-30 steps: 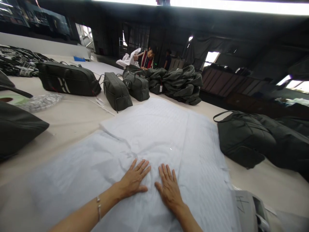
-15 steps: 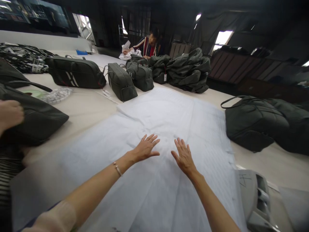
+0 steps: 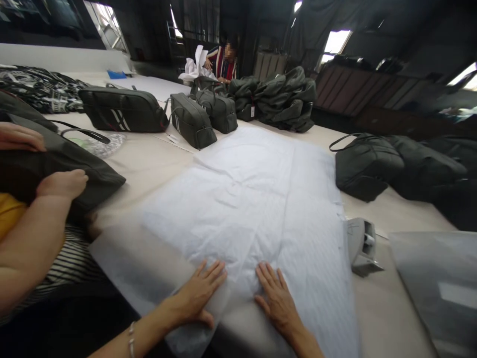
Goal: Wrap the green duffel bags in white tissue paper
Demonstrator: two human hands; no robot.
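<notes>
A large sheet of thin white tissue paper (image 3: 246, 199) lies spread over the pale table (image 3: 149, 159). My left hand (image 3: 196, 296) rests flat on its near edge with fingers stretched out. My right hand (image 3: 278, 296) lies flat beside it, fingers together and extended. Both press on the paper close to the table's front edge, a small gap between them. Neither hand holds anything.
A co-worker at my left holds a dark bag (image 3: 55, 164) with both hands. Several dark green bags (image 3: 194, 119) stand further back, with a heap of them (image 3: 283, 99) behind. More bags (image 3: 391, 164) lie at the right. A grey tape dispenser (image 3: 361, 243) sits beside the paper. Another person (image 3: 221, 59) handles paper at the far end.
My hands reached forward over the paper, then drew back to its near edge. The view pulled back, and the co-worker's arms and bag came in at the left.
</notes>
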